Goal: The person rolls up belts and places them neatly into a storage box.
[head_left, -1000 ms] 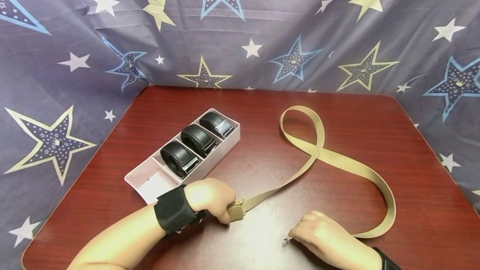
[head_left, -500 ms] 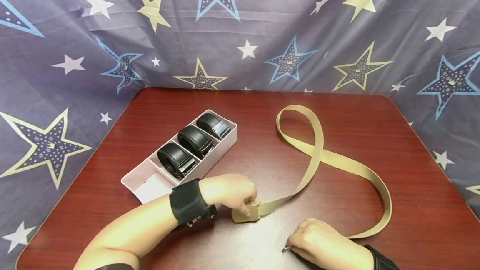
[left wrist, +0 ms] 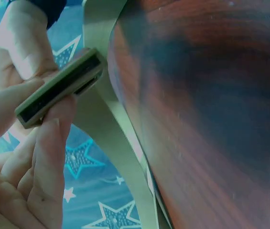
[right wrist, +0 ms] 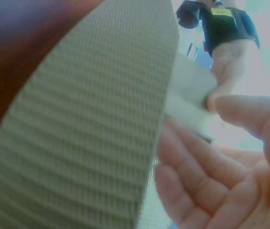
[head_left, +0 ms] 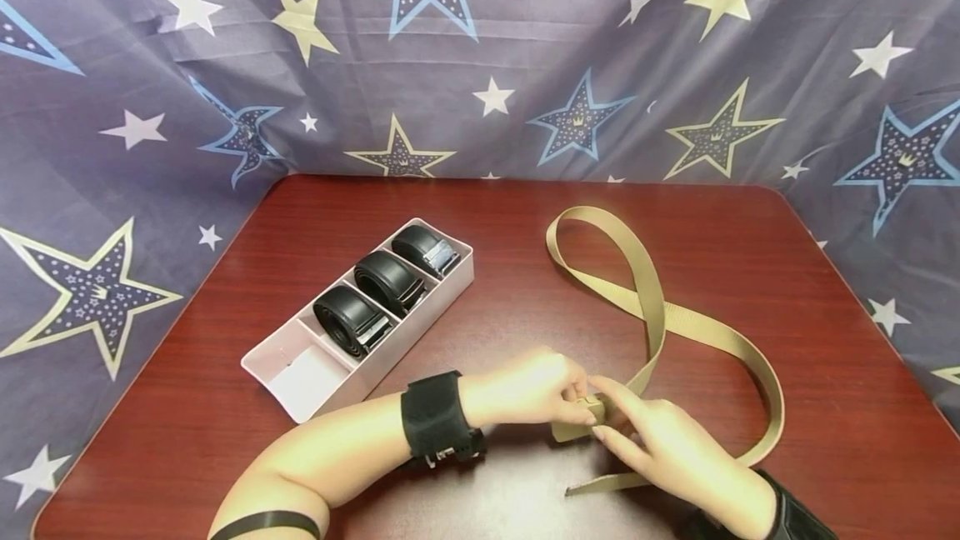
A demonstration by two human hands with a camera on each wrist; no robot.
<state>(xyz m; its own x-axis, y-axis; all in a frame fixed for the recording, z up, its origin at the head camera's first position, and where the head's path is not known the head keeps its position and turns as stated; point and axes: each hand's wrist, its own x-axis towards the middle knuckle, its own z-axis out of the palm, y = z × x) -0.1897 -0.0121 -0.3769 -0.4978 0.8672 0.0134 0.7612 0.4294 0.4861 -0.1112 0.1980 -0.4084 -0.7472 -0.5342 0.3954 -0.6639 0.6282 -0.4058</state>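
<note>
A tan webbing belt (head_left: 701, 327) crosses itself in a loop on the table, its metal buckle (head_left: 573, 427) raised near the front. My left hand (head_left: 528, 390) pinches the buckle between thumb and fingers; the left wrist view shows the slotted edge of the buckle (left wrist: 60, 88) clearly. From the right, my right hand (head_left: 667, 440) reaches to the buckle with thumb and forefinger extended on either side of it. In the right wrist view the strap hides part of this hand (right wrist: 221, 176), and contact with the buckle is blurred. The belt's loose tip (head_left: 592, 486) lies below the right hand.
A pale pink divided box (head_left: 442, 298) stands left of the hands. Three rolled black belts (head_left: 348, 319) with metal buckles sit in separate compartments; its nearest compartment shows a white bottom. Behind the red-brown table (head_left: 510, 232) hangs a star-patterned curtain (head_left: 480, 48).
My left hand has carried the buckle rightward to the right hand. The right hand has let go of the belt's tip and moved up to the buckle, fingers spread.
</note>
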